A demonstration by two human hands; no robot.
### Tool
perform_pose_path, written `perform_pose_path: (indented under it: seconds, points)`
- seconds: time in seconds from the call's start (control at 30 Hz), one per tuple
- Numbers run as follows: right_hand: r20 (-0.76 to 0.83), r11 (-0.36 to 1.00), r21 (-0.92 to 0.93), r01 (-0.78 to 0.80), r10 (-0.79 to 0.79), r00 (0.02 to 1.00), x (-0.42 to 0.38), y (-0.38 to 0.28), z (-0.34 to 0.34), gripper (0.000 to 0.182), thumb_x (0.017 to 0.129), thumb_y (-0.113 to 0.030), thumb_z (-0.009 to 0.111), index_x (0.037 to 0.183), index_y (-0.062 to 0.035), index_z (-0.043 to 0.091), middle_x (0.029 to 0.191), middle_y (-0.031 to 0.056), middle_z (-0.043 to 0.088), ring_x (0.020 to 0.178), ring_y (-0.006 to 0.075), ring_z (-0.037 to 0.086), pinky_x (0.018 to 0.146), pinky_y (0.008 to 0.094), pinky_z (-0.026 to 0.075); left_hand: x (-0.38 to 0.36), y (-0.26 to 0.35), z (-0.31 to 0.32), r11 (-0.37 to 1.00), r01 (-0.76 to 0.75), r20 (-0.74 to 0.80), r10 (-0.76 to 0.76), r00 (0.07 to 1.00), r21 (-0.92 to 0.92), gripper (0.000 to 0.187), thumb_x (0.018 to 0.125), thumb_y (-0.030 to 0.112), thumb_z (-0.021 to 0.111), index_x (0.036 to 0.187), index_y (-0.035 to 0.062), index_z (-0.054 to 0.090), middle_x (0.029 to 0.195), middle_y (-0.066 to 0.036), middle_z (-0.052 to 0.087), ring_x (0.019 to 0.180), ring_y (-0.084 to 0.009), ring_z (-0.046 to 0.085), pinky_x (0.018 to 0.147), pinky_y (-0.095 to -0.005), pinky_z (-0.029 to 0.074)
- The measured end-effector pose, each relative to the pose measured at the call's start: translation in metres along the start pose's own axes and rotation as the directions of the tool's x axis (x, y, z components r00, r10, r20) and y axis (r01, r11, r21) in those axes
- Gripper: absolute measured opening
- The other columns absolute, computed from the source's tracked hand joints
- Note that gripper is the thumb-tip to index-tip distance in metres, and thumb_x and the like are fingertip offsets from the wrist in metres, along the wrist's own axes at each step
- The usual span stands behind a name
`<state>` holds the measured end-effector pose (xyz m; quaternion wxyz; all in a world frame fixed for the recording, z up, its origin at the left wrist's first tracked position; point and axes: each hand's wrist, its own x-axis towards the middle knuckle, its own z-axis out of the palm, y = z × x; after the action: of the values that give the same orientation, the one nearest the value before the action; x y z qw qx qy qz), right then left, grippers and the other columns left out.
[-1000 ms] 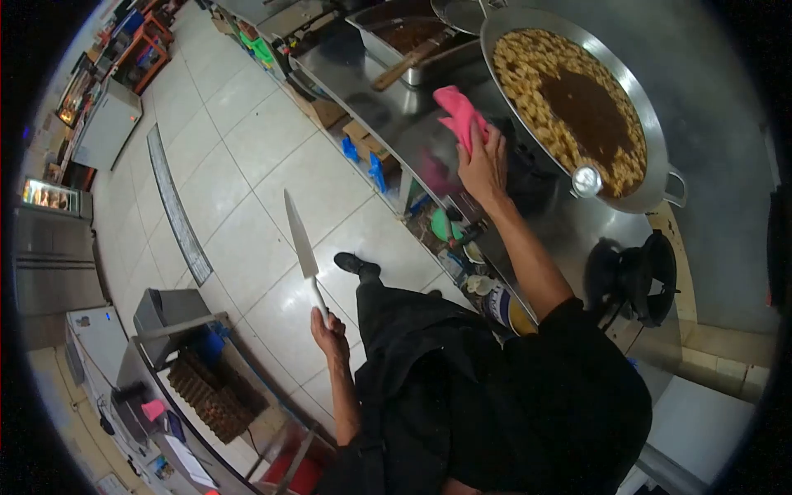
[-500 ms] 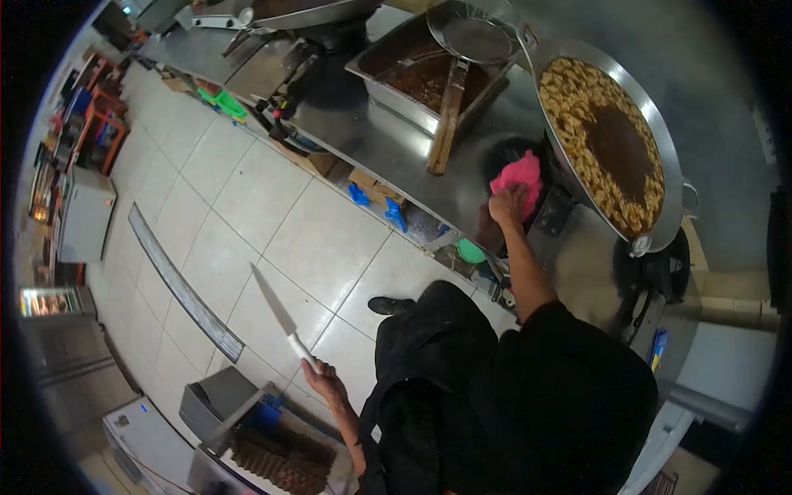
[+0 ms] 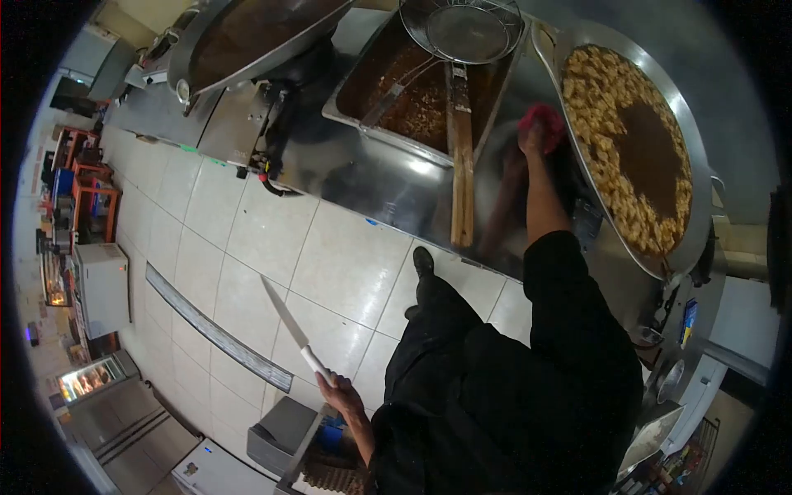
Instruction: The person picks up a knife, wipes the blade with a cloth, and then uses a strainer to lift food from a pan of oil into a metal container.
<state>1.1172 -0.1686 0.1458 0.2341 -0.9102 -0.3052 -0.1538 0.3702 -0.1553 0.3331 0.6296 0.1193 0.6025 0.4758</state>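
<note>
My left hand (image 3: 341, 394) is closed round the white handle of a long kitchen knife (image 3: 286, 318), whose blade points up and away over the floor tiles. My right hand (image 3: 535, 139) reaches forward onto the steel counter (image 3: 388, 177) and is closed on a pink cloth (image 3: 544, 125), partly hidden by the hand. Just right of the cloth stands a large wok (image 3: 701, 157) holding browned food pieces (image 3: 610, 87) in dark oil. To the left of that hand, a strainer (image 3: 470, 37) with a wooden handle rests across a steel tray (image 3: 351, 107) with brown liquid and crumbs.
Another large wok (image 3: 256, 41) sits at the far left of the counter. On the left side are a white chest freezer (image 3: 103, 285), orange shelving (image 3: 91, 186) and steel cabinets (image 3: 140, 433). A metal floor grate (image 3: 219, 330) crosses the tiles. A grey box (image 3: 280, 433) stands below my left hand.
My right hand and the pink cloth have moved farther in over the counter, between tray and wok. The knife stays in my left hand. My view and body have shifted along the counter.
</note>
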Motion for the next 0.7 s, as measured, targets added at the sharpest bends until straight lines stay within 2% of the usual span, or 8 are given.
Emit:
perform_pose_path:
  seconds: [0.1,0.17,0.23,0.3,0.43,0.5,0.6,0.7]
  points:
    - [-0.001,0.877,0.476,-0.070,0.080,0.997,-0.006,0.008,0.001,0.015,0.087,-0.016,0.054,0.097,-0.0069,0.061,0.099,0.0042,0.058,0.092,0.0152,0.054,0.077,0.0263,0.043,0.025,-0.006,0.015,0.997,0.082,0.101,-0.081,0.992,-0.002,0.028,0.096,0.036,0.044,0.081,0.0122,0.043,0.054,0.007,0.032,0.042,-0.0036,0.026,0.038,-0.0196,0.021]
    - [0.256,0.395,0.880,-0.263,0.071,0.964,-0.024,-0.004,-0.009,0.017,0.088,-0.015,0.053,0.099,-0.0047,0.061,0.101,0.0039,0.059,0.093,0.0158,0.054,0.079,0.0278,0.044,0.039,-0.006,0.030,0.995,0.091,0.171,-0.096,0.980,0.040,0.028,0.096,0.036,0.044,0.081,0.0120,0.043,0.054,0.007,0.030,0.041,-0.0038,0.025,0.038,-0.0198,0.020]
    - [0.420,-0.239,0.872,-0.428,-0.086,0.904,-0.047,-0.031,-0.031,0.018,0.089,-0.013,0.052,0.101,-0.0025,0.060,0.103,0.0037,0.060,0.095,0.0164,0.055,0.081,0.0292,0.044,0.050,-0.004,0.058,0.992,0.107,0.199,-0.119,0.973,0.071,0.030,0.096,0.037,0.043,0.080,0.0117,0.042,0.053,0.007,0.029,0.041,-0.0041,0.023,0.038,-0.0204,0.019]
    - [0.378,0.692,0.698,-0.184,-0.139,0.915,-0.068,-0.101,-0.111,0.017,0.087,-0.010,0.054,0.100,-0.0012,0.060,0.107,0.0066,0.061,0.099,0.0196,0.056,0.086,0.0305,0.043,0.062,0.002,0.076,0.989,0.122,0.263,-0.139,0.955,0.081,0.030,0.096,0.037,0.043,0.080,0.0118,0.042,0.054,0.007,0.029,0.042,-0.0041,0.023,0.038,-0.0206,0.018]
    - [0.484,0.840,0.536,-0.085,-0.224,0.846,-0.142,-0.132,-0.116,0.020,0.077,0.001,0.054,0.096,0.0014,0.061,0.108,0.0109,0.061,0.100,0.0218,0.057,0.087,0.0311,0.044,0.083,0.017,0.102,0.984,0.124,0.334,-0.162,0.929,0.130,0.030,0.095,0.038,0.044,0.078,0.0132,0.042,0.054,0.007,0.028,0.042,-0.0043,0.022,0.039,-0.0213,0.018]
    - [0.463,0.733,0.670,-0.122,-0.284,0.840,-0.190,-0.129,-0.084,0.021,0.078,0.000,0.049,0.095,0.0020,0.061,0.105,0.0112,0.061,0.096,0.0209,0.057,0.082,0.0308,0.045,0.088,0.025,0.100,0.983,0.102,0.410,-0.158,0.898,0.154,0.029,0.094,0.038,0.044,0.078,0.0143,0.042,0.054,0.007,0.029,0.043,-0.0043,0.023,0.040,-0.0211,0.019]
    - [0.811,0.565,0.498,-0.658,-0.033,0.585,-0.183,-0.187,-0.174,0.021,0.081,-0.003,0.046,0.095,-0.0004,0.061,0.097,0.0105,0.062,0.087,0.0186,0.059,0.077,0.0294,0.046,0.093,0.035,0.086,0.977,0.081,0.405,-0.156,0.901,0.197,0.028,0.095,0.037,0.044,0.078,0.0146,0.041,0.056,0.007,0.030,0.043,-0.0041,0.024,0.041,-0.0211,0.019]
    - [0.690,-0.007,0.706,-0.708,0.231,0.686,-0.175,-0.178,-0.205,0.026,0.080,0.001,0.042,0.095,-0.0029,0.062,0.081,0.0056,0.063,0.073,0.0134,0.060,0.069,0.0273,0.048,0.094,0.045,0.050,0.975,0.092,0.416,-0.170,0.893,0.202,0.028,0.094,0.037,0.044,0.078,0.0147,0.041,0.056,0.007,0.030,0.044,-0.0041,0.023,0.041,-0.0213,0.019]
